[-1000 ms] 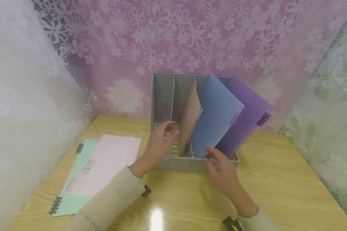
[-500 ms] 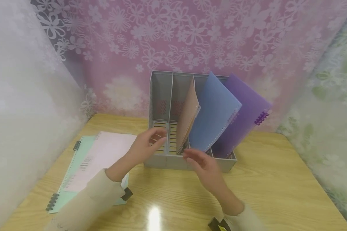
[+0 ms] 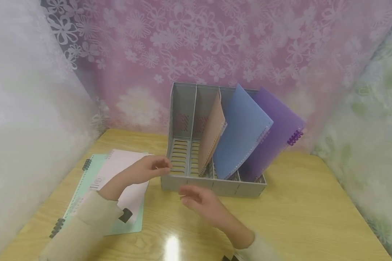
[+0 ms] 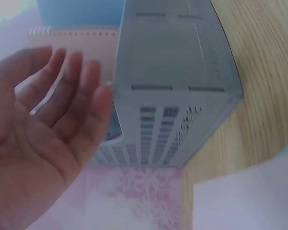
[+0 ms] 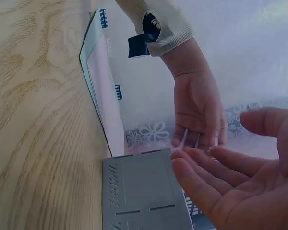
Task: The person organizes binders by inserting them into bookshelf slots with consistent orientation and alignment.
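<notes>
Both released: left hand (image 3: 146,169) near pink notebook (image 3: 119,163), right hand (image 3: 204,206) in front of grey rack (image 3: 212,187).

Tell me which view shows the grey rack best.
Head: the grey rack shows nearly whole, with back wall and slotted floor visible. Left wrist has a close-up of its front and perforated side, cropped above, left hand partly in front. Right wrist has mainly a cropped front section, right hand overlapping it.

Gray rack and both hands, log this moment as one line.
gray rack: tan notebook, blue notebook, purple notebook | left hand: empty, near rack | right hand: empty, before rack | table: pink notebook on green notebook
</notes>
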`<action>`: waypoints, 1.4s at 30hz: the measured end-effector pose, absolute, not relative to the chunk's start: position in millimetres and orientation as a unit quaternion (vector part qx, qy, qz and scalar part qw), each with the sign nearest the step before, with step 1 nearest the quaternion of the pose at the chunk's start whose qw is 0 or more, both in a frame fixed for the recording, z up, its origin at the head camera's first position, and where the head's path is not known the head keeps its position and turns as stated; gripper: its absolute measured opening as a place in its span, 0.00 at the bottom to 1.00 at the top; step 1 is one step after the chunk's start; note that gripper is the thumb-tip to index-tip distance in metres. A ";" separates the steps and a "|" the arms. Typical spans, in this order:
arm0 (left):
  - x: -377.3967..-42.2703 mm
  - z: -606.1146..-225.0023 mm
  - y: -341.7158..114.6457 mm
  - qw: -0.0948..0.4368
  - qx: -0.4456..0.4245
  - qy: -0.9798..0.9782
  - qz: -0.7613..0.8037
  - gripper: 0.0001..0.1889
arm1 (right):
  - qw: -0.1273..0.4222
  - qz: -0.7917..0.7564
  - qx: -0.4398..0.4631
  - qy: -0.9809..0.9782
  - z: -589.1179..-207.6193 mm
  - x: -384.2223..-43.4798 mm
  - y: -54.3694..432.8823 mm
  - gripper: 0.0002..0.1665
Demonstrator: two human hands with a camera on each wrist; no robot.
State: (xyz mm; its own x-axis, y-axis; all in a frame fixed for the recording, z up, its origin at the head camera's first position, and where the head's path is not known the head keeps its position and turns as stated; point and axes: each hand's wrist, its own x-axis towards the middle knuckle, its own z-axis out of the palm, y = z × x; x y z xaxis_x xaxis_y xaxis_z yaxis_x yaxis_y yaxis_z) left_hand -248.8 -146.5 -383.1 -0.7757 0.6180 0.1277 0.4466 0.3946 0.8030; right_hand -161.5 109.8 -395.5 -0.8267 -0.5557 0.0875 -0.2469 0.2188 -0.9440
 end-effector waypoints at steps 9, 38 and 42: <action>-254.6 -398.7 -181.8 0.200 0.311 0.801 0.471 0.13 | 0.229 -0.572 -0.273 0.739 -403.8 -161.1 90.0 0.31; -264.1 -425.7 -277.6 0.053 0.072 0.947 0.307 0.36 | 0.276 -0.739 -0.099 0.606 -428.6 -163.8 25.2 0.32; -262.3 -426.4 -281.8 0.059 0.059 0.955 0.283 0.37 | 0.277 -0.735 -0.088 0.613 -432.7 -167.2 18.8 0.32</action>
